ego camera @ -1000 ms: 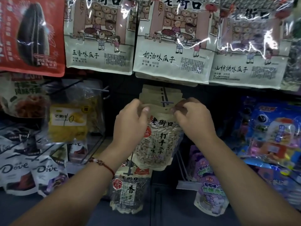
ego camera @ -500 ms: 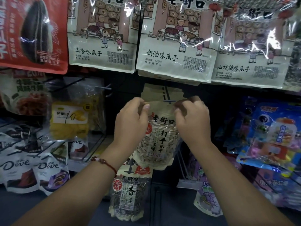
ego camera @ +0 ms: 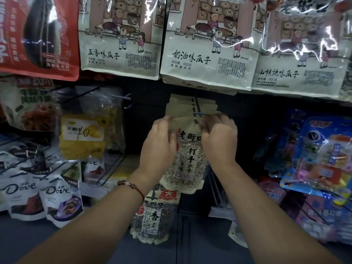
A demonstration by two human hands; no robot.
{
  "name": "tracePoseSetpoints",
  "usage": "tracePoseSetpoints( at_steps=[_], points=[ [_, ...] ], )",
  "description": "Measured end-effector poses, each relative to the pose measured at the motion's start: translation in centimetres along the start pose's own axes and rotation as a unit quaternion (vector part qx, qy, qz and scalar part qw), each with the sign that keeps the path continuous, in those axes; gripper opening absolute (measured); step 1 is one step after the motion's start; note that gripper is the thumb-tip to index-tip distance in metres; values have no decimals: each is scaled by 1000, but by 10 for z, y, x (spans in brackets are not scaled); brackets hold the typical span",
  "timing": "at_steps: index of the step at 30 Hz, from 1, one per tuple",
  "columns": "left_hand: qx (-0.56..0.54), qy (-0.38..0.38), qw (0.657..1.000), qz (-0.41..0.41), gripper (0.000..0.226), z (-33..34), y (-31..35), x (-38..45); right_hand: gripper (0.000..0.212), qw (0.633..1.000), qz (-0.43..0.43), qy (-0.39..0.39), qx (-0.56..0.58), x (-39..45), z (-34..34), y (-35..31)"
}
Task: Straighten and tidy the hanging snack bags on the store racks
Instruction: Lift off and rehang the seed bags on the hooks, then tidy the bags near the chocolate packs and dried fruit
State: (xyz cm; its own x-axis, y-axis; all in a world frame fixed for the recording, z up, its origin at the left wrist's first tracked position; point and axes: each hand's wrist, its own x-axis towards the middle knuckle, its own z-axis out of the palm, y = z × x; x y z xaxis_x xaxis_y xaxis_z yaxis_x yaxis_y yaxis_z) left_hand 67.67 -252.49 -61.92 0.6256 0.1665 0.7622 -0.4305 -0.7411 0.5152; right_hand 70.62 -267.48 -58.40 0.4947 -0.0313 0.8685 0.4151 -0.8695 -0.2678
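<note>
Two hands up at the middle rack: left hand [ego camera: 159, 141] with fingers curled round the left edge of a tan seed bag [ego camera: 187, 159], right hand [ego camera: 219, 139] with fingers curled, pinching the same bag's top right corner. Seed bag hanging upright at centre, its top hole right at the tip of a thin blue hook [ego camera: 199, 112]; whether threaded on it, hard to tell. Behind it on the same hook, roughly three or four more tan bag tops [ego camera: 181, 105], stacked and fanned, exact count unclear. Just below, partly hidden by the left wrist, one darker seed bag [ego camera: 154, 220] of the same brand. On the left wrist, one red bead bracelet [ego camera: 131, 186]. Above, a row of four large bags: one red sunflower-seed bag [ego camera: 38, 35] at far left and three cream illustrated bags [ego camera: 209, 54] side by side, lower edges overhanging the tan stack. To the left, one clear bag of yellow dried mango [ego camera: 82, 138] on its own hook, with a beef-snack bag [ego camera: 28, 107] beside it, and lower down two white Dove bags [ego camera: 61, 199] in full view, more dark ones behind them. To the right, several blue and pink candy packs [ego camera: 322, 153], overlapping, too jumbled to count. Both forearms crossing the lower frame, covering part of the bottom rack.
</note>
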Motion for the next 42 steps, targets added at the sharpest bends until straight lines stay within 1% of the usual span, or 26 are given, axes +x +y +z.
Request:
tracePoseSetpoints(
  at_steps=[3, 5, 7, 9, 12, 15, 20, 22, 25, 28, 32, 35, 39, 40, 42],
  points=[
    [38, -19, 999, 19, 55, -1, -4, -3, 18, 1000, -1, -13, -3, 1, 2, 2],
    [78, -37, 996, 29, 65, -5, -5, -5, 25, 999, -10, -42, -29, 1, 0, 2],
    [154, -57, 985, 54, 74, -10, -6, -8, 32, 994, -32, -75, -70, -3, -5, -1],
    [243, -85, 964, 64, 81, -21, -8, -12, 37, 991, -59, -86, -87, -13, -13, -3],
    [332, -126, 933, 61, 80, -44, -10, -25, 58, 984, -91, -125, -89, -37, -30, -11],
    [374, -161, 912, 44, 78, -69, -20, -48, 66, 972, -130, -179, -83, -64, -43, -23],
    [387, -178, 905, 0, 80, -116, -46, -99, 71, 946, -138, -284, -68, -113, -50, -59],
    [406, -197, 892, -30, 80, -136, -62, -122, 72, 934, -140, -323, -51, -133, -48, -77],
    [430, -228, 871, -71, 78, -171, -85, -158, 73, 902, -146, -403, -41, -162, -44, -101],
    [447, -240, 856, -102, 82, -201, -102, -185, 75, 876, -143, -460, -15, -186, -32, -118],
    [469, -269, 829, -141, 82, -224, -112, -203, 78, 860, -140, -491, 16, -210, -7, -133],
    [458, -263, 833, -164, 82, -234, -110, -209, 79, 849, -122, -513, 40, -219, 9, -140],
    [450, -316, 817, -175, 79, -235, -113, -206, 80, 842, -87, -530, 54, -221, 29, -142],
    [447, -316, 818, -176, 78, -234, -112, -204, 80, 841, -77, -532, 57, -221, 33, -142],
    [423, -305, 834, -178, 75, -229, -116, -205, 81, 840, -53, -536, 64, -224, 45, -143]
  ],
)
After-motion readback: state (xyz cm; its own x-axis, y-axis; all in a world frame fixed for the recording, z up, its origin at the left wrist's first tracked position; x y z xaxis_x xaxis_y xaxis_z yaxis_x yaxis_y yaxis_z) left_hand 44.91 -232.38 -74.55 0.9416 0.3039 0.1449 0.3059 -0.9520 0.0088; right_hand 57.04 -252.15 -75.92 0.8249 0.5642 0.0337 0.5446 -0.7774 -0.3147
